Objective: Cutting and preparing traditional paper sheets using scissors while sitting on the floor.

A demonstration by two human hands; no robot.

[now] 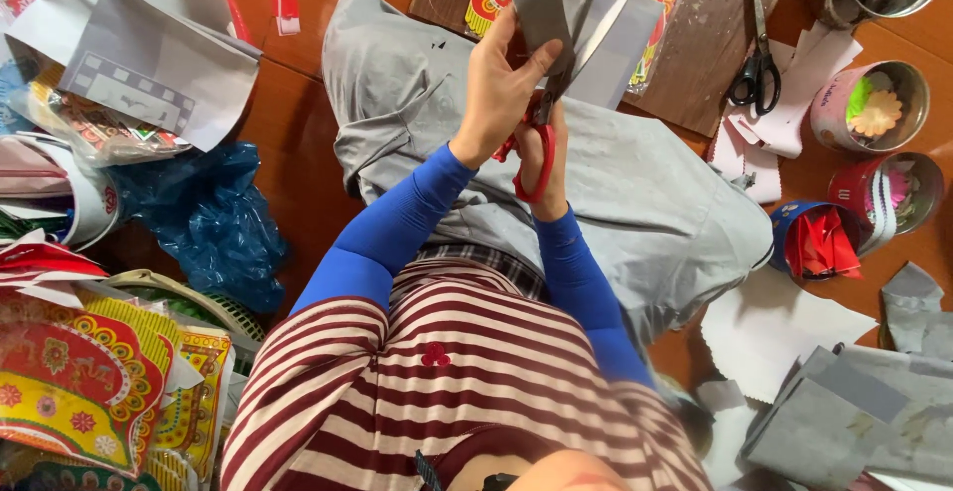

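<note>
Seen from above, a person in a striped shirt with blue sleeves sits over a reddish wooden floor crowded on every side. At nine o'clock lie brightly printed decorative paper sheets [69, 382] in red, yellow and green, with a crumpled blue plastic bag [213, 223] just above them and a folded grey paper stack [149, 64] at ten o'clock. The only uncluttered room is the grey cloth [635, 193] spread across the lap at centre. Just above centre, toward twelve o'clock, the left hand [501, 94] is clenched around a strip of grey paper [541, 4], thumb pressed on its face, holding it upright. The strip is plain dull grey, flat, with straight edges, and runs up past the top edge of the view. Directly beside it the right hand [549, 158] grasps red-handled scissors [541, 143], fingers through the loops, the blades parted and meeting the strip's lower edge. At one o'clock a second pair, black-handled scissors [756, 69], lies on a worn wooden board [695, 44]. At three o'clock stand three round tins [874, 104] holding paper flowers and red paper folds, close to the lap cloth. At four to five o'clock, white paper with a scalloped edge [774, 327] and more grey sheets [854, 412] crowd the lower right corner.
</note>
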